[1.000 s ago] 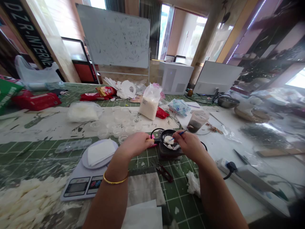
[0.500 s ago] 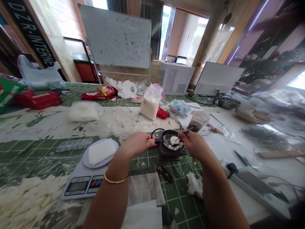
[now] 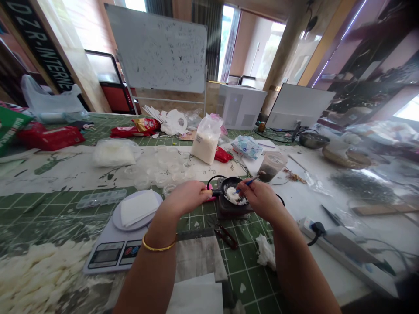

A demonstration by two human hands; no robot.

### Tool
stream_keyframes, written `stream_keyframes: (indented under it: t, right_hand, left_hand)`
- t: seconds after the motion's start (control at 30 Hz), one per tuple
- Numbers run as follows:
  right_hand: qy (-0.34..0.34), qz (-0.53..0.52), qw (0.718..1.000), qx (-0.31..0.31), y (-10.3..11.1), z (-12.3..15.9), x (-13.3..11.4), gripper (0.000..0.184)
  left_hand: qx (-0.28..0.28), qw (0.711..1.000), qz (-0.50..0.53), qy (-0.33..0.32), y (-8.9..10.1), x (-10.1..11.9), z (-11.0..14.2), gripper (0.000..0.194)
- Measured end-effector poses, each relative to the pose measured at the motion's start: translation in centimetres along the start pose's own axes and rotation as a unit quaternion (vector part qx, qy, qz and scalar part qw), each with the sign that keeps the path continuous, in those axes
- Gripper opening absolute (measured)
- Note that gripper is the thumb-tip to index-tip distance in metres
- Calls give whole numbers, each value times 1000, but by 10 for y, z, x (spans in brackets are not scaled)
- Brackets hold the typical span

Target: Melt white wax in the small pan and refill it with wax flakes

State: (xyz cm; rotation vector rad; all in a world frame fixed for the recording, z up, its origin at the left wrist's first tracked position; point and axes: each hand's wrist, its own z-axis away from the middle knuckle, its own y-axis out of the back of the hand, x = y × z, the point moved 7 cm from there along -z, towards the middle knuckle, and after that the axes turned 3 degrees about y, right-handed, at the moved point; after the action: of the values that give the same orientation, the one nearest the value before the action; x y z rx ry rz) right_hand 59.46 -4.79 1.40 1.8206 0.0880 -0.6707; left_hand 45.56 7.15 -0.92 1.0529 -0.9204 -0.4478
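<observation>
In the head view, the small round black metal pan [image 3: 231,183] sits on a dark boxy hot plate [image 3: 232,213]; at the pan's left, the left hand [image 3: 187,196] has its fingers wrapped around the handle; at the pan's right, the right hand [image 3: 263,198] pinches a thin blue stick [image 3: 250,181] over white pieces [image 3: 232,195] inside the pan

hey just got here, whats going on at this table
A person's left hand grips the handle of a small black pan, which sits on a dark block-like base. The right hand holds a slim blue tool over the pan, where a white mass lies with looser bits around it. To the left, white sheets rest on a kitchen scale.
</observation>
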Motion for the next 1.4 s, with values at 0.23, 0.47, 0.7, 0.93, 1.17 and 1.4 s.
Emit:
stream_keyframes:
  t: [0.23,0.47,0.7,0.93,1.17,1.4]
  right_hand:
    - [-17,19,1000,2,3,1,1,30]
    - [-24,35,999,25,4,-1,3,30]
    - [15,5,1000,-2,-3,-1,-4,31]
    - [-20,11,1000,4,0,-1,2,32]
    - [-23,18,1000,13,-2,-2,1,30]
    - [3,2,1000,-13,-6,-1,-3,30]
  left_hand:
    - [1,1000,-3,-4,1,0,1,40]
    - [-1,1000,3,3,1,0,2,42]
    - [-2,1000,3,-1,0,-1,0,42]
    - [-3,1000,2,2,0,-2,0,42]
    - [-1,1000,-2,8,0,-1,0,42]
    - [-3,1000,0,1,0,-1,0,41]
